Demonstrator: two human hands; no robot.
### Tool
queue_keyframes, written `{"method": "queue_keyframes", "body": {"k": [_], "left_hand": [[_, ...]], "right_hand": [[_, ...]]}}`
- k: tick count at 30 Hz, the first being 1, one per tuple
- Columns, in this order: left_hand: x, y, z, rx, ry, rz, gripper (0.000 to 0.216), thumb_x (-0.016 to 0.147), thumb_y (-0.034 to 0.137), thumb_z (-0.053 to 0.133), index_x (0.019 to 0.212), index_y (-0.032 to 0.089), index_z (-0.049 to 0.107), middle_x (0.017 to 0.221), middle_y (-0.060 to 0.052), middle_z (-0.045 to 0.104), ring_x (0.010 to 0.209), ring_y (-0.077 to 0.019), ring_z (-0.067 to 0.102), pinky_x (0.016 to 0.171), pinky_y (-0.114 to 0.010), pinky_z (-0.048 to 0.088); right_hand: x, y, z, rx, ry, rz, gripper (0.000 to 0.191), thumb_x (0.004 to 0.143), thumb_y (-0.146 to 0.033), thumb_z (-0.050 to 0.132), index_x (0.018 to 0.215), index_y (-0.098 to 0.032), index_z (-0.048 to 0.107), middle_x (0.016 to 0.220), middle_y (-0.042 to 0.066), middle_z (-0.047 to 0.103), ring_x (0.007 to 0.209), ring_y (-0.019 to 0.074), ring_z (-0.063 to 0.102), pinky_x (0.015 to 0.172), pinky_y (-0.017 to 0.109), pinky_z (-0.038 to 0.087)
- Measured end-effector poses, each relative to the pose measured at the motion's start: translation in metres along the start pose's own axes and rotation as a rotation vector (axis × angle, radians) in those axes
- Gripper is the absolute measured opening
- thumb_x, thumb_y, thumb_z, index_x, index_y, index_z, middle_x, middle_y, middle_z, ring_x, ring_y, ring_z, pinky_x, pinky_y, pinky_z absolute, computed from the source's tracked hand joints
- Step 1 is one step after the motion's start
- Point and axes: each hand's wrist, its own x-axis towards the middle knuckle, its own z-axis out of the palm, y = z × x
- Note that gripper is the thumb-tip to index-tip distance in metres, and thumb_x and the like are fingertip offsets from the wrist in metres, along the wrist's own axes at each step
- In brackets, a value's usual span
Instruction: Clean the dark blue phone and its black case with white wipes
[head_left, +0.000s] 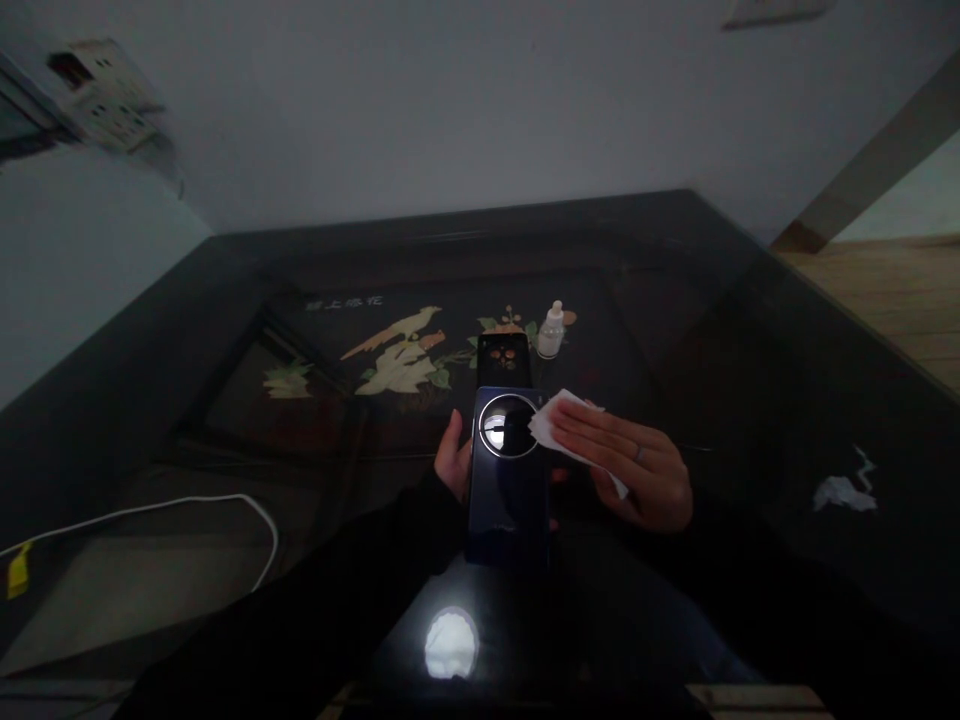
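Observation:
A dark blue phone (pixel 508 510) with a large round camera ring faces up, back side showing, in the grip of my left hand (pixel 453 457). The left thumb rests along its left edge, while fingertips show at its right edge. A folded white tissue (pixel 551 422) is under the fingers of my right hand (pixel 634 465), touching or very near the phone's upper right corner by the camera ring. Just beyond the phone lies a black phone-shaped object (pixel 503 358), partly covered by it. A small dropper bottle (pixel 551 332) stands upright behind the tissue.
The glossy dark table (pixel 630 300) carries a bird-and-flower picture (pixel 401 365). A crumpled tissue (pixel 845 492) lies at the right. A white cable (pixel 187 499) with a yellow tag (pixel 19 572) curves at the left. Power sockets (pixel 112 95) are on the wall.

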Motion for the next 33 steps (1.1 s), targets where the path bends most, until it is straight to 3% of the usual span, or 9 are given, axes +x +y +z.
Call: {"method": "queue_keyframes", "body": {"k": [5, 12, 16, 19, 22, 24, 27, 31, 33], "left_hand": [[-0.001, -0.001, 0.005, 0.011, 0.001, -0.024, 0.074, 0.076, 0.069, 0.028, 0.135, 0.023, 0.035, 0.127, -0.017, 0.050, 0.105, -0.0416, 0.053, 0.076, -0.061, 0.039], [0.002, 0.000, 0.004, 0.017, 0.183, 0.091, 0.084, 0.077, 0.066, 0.031, 0.136, 0.008, 0.030, 0.122, -0.021, 0.053, 0.111, -0.0355, 0.050, 0.095, -0.052, 0.031], [0.000, 0.002, 0.005, -0.003, 0.123, 0.027, 0.081, 0.079, 0.067, 0.024, 0.139, 0.013, 0.024, 0.125, -0.019, 0.052, 0.110, -0.0352, 0.051, 0.094, -0.053, 0.029], [0.001, 0.005, 0.004, -0.012, 0.067, 0.061, 0.085, 0.079, 0.068, 0.018, 0.140, 0.008, 0.021, 0.121, -0.021, 0.054, 0.105, -0.0336, 0.055, 0.094, -0.049, 0.030], [0.003, 0.009, 0.003, -0.016, 0.043, 0.037, 0.081, 0.079, 0.068, 0.011, 0.141, 0.016, 0.020, 0.120, -0.017, 0.056, 0.101, -0.0339, 0.057, 0.092, -0.049, 0.030], [0.004, 0.010, 0.004, 0.000, 0.059, 0.049, 0.082, 0.079, 0.067, 0.007, 0.141, 0.014, 0.017, 0.117, -0.017, 0.058, 0.100, -0.0322, 0.058, 0.092, -0.047, 0.030], [0.003, 0.011, 0.007, 0.030, 0.090, 0.102, 0.087, 0.081, 0.065, 0.006, 0.140, 0.002, 0.015, 0.113, -0.022, 0.059, 0.100, -0.0278, 0.059, 0.096, -0.040, 0.029], [0.001, 0.011, 0.006, 0.035, 0.075, 0.053, 0.081, 0.080, 0.066, 0.008, 0.140, 0.013, 0.021, 0.120, -0.017, 0.056, 0.099, -0.0306, 0.058, 0.093, -0.045, 0.030], [0.002, 0.011, 0.005, 0.018, 0.075, 0.051, 0.081, 0.079, 0.068, 0.010, 0.140, 0.015, 0.022, 0.121, -0.017, 0.055, 0.099, -0.0311, 0.058, 0.091, -0.046, 0.031]], "right_hand": [[0.005, -0.001, 0.006, -0.005, -0.014, 0.072, 0.043, 0.083, -0.006, 0.040, 0.125, -0.006, 0.046, 0.125, 0.017, 0.052, 0.125, 0.0223, 0.039, 0.098, 0.045, 0.043], [-0.007, -0.004, 0.005, 0.032, -0.084, -0.174, 0.036, 0.082, -0.012, 0.043, 0.116, -0.002, 0.053, 0.114, 0.018, 0.060, 0.122, 0.0241, 0.043, 0.094, 0.042, 0.047], [-0.007, -0.002, 0.008, -0.011, -0.039, -0.084, 0.036, 0.083, -0.008, 0.042, 0.117, -0.001, 0.051, 0.117, 0.020, 0.058, 0.124, 0.0248, 0.040, 0.095, 0.045, 0.045], [-0.009, -0.018, 0.011, 0.043, -0.141, -0.255, 0.033, 0.086, -0.014, 0.042, 0.113, -0.001, 0.055, 0.118, 0.017, 0.058, 0.124, 0.0251, 0.040, 0.096, 0.040, 0.045], [-0.011, -0.033, 0.014, 0.101, -0.245, -0.437, 0.030, 0.087, -0.012, 0.042, 0.109, -0.003, 0.059, 0.118, 0.012, 0.059, 0.123, 0.0220, 0.041, 0.099, 0.032, 0.043], [-0.011, -0.033, 0.014, 0.091, -0.220, -0.374, 0.030, 0.088, -0.013, 0.040, 0.109, -0.003, 0.058, 0.118, 0.012, 0.059, 0.123, 0.0220, 0.041, 0.099, 0.034, 0.043], [-0.010, -0.028, 0.014, 0.046, -0.133, -0.208, 0.032, 0.089, -0.017, 0.040, 0.111, 0.000, 0.056, 0.117, 0.017, 0.059, 0.125, 0.0244, 0.039, 0.097, 0.041, 0.044], [-0.009, -0.035, 0.014, 0.137, -0.197, -0.387, 0.028, 0.086, -0.011, 0.043, 0.106, -0.002, 0.060, 0.115, 0.014, 0.061, 0.122, 0.0227, 0.043, 0.098, 0.035, 0.044], [-0.008, -0.038, 0.014, 0.150, -0.218, -0.389, 0.029, 0.088, -0.012, 0.041, 0.107, -0.003, 0.060, 0.116, 0.012, 0.061, 0.122, 0.0212, 0.042, 0.098, 0.033, 0.044]]}}
